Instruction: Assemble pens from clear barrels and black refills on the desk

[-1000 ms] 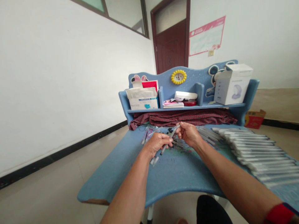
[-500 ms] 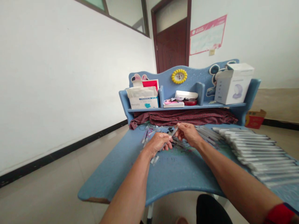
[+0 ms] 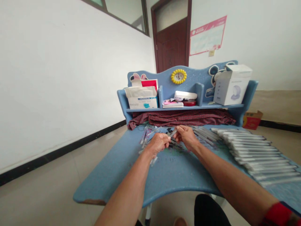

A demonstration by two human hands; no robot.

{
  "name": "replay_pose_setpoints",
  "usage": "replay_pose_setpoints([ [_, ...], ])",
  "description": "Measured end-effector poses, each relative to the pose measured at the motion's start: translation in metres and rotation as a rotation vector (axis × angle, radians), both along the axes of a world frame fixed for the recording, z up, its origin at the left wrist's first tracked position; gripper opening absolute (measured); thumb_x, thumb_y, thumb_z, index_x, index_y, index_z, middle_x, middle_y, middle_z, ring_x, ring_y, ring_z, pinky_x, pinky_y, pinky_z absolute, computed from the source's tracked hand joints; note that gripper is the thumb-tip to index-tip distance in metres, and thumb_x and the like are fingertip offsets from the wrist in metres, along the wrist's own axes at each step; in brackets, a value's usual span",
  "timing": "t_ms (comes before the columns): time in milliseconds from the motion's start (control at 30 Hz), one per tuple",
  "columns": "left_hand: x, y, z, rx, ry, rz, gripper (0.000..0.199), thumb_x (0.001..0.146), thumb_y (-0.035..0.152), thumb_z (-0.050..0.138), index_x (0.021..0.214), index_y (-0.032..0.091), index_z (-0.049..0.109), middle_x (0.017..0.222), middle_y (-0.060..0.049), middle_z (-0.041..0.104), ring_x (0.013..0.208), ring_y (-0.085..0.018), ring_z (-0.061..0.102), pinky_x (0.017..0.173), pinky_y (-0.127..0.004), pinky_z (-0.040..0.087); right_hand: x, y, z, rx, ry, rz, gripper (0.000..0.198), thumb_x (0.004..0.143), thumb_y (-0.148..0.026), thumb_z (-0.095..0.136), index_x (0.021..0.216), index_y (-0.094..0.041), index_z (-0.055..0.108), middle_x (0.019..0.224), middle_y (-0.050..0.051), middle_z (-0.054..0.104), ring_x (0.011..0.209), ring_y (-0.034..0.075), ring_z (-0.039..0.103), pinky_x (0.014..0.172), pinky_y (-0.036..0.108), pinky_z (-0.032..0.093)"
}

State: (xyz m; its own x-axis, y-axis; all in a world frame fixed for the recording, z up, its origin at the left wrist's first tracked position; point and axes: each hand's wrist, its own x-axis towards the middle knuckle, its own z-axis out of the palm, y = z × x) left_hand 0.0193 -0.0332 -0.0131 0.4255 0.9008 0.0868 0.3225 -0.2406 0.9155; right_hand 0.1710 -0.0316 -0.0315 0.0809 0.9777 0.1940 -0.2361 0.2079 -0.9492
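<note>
Blue desk [image 3: 178, 175] in a white room, near edge bare. I see the left hand [image 3: 158, 143] and right hand [image 3: 187, 137] meet mid-desk, both pinching one pen [image 3: 173, 133]. Pen rows [image 3: 254, 150] fill the right side. Box [image 3: 142, 101] label unreadable.

Plain room with child's study desk [image 3: 164, 175]

Left hand [image 3: 158, 142] and right hand [image 3: 187, 136] pinch one pen [image 3: 173, 133] over the blue desk [image 3: 174, 172].
</note>
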Motion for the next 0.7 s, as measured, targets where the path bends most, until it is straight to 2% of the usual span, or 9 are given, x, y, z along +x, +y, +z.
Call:
replay_pose_setpoints([
  [133, 0.003, -0.002, 0.003, 0.107, 0.095, 0.030, 0.030, 0.071, 0.029, 0.048, 0.043, 0.018, 0.048, 0.039, 0.002, 0.042, 0.038, -0.008, 0.031, 0.043, -0.023, 0.020, -0.002, -0.002, -0.002, 0.008, 0.016, -0.010, 0.024, 0.075, -0.040, 0.054, 0.068, -0.017, 0.050, 0.046, -0.003, 0.058, 0.030, 0.007, 0.046, 0.031, 0.018, 0.036],
  [333, 0.004, -0.005, 0.008, 0.249, 0.146, 0.043, 0.028, 0.069, 0.027, 0.048, 0.042, 0.018, 0.048, 0.041, 0.002, 0.045, 0.043, -0.010, 0.038, 0.048, -0.024, 0.026, -0.003, -0.003, -0.003, 0.008, 0.065, 0.037, 0.025, 0.076, -0.040, 0.054, 0.067, -0.018, 0.050, 0.048, -0.002, 0.059, 0.031, 0.008, 0.047, 0.033, 0.019, 0.037],
  [567, -0.002, 0.004, 0.010, 0.201, 0.166, 0.055, 0.032, 0.073, 0.036, 0.046, 0.047, 0.018, 0.049, 0.038, 0.004, 0.039, 0.039, -0.009, 0.034, 0.044, -0.022, 0.023, -0.011, -0.002, 0.008, -0.014, 0.063, 0.050, 0.022, 0.078, -0.041, 0.051, 0.072, -0.021, 0.047, 0.051, -0.003, 0.059, 0.035, 0.009, 0.047, 0.037, 0.021, 0.039],
  [700, -0.001, 0.008, 0.013, 0.220, 0.133, 0.028, 0.033, 0.075, 0.040, 0.044, 0.053, 0.017, 0.052, 0.045, 0.002, 0.050, 0.040, -0.009, 0.038, 0.044, -0.022, 0.027, -0.014, -0.004, 0.014, 0.001, -0.026, 0.083, 0.023, 0.075, -0.041, 0.053, 0.069, -0.021, 0.045, 0.052, -0.004, 0.058, 0.037, 0.009, 0.047, 0.038, 0.021, 0.040],
])
